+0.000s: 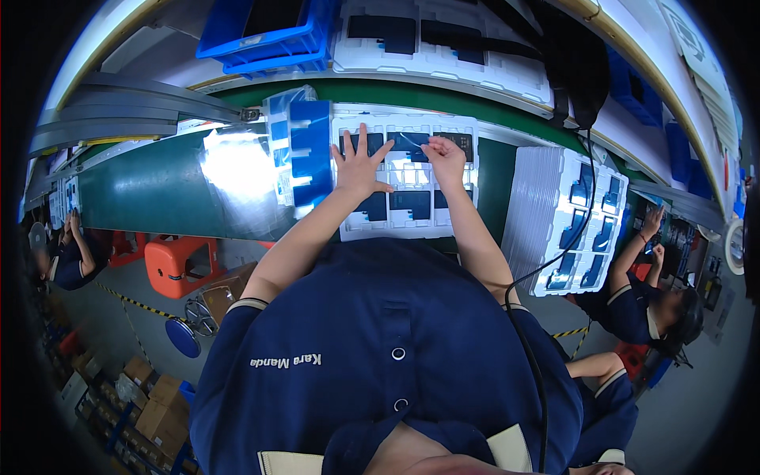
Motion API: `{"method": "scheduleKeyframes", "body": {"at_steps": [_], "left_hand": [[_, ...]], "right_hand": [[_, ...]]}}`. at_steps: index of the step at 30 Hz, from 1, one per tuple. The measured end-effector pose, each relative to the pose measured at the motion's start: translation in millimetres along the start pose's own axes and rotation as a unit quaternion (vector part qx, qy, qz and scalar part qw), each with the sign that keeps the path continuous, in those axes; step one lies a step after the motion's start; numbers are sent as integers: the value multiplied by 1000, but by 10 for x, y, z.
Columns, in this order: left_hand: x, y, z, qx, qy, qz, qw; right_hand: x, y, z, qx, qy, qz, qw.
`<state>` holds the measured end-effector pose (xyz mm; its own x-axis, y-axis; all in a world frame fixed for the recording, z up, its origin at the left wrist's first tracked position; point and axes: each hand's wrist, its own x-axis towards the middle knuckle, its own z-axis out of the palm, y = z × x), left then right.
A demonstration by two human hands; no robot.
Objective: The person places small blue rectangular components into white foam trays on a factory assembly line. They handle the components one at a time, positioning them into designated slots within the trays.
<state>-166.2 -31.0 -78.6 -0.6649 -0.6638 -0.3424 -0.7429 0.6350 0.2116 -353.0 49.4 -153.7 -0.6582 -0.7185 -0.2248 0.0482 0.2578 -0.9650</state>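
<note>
A white moulded tray point(405, 179) lies on the green bench in front of me, with flat black rectangular pieces point(410, 206) in its pockets. My left hand point(360, 169) rests over the tray's left side, fingers spread wide and holding nothing. Over the upper right pockets, my right hand point(446, 160) pinches a thin pale-blue strip point(410, 141) between thumb and fingertips. That strip lies across one of the black pieces; whether its far end is attached, I cannot tell. The right hand partly covers the pockets beneath it.
A tall stack of similar trays point(526, 210) stands to the right, crossed by a black cable point(582, 214). Left of my tray are a blue panel point(311, 150) and shiny clear film point(241, 178). Blue bins point(265, 43) sit on the shelf beyond. Co-workers are at both sides.
</note>
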Motion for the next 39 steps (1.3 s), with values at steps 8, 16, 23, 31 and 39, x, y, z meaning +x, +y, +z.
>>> {"method": "scheduleKeyframes", "body": {"at_steps": [8,16,23,31,39], "left_hand": [[-7,2,-39,2,-7,5,1000],[-507,-566,-62,-79,341,-66,934],[-856,-1193,265,-309,302,-238,870],[-839,-1257,306,-288,316,-234,873],[-904,-1293,377,-283,451,-165,830]], "right_hand": [[-76,-107,80,-133,24,-80,988],[-526,-407,57,-300,50,-202,931],[-1210,-260,9,-281,-40,-159,946],[-1355,-313,222,-217,-129,-173,952],[-1465,-212,445,-114,-259,-73,956]]}}
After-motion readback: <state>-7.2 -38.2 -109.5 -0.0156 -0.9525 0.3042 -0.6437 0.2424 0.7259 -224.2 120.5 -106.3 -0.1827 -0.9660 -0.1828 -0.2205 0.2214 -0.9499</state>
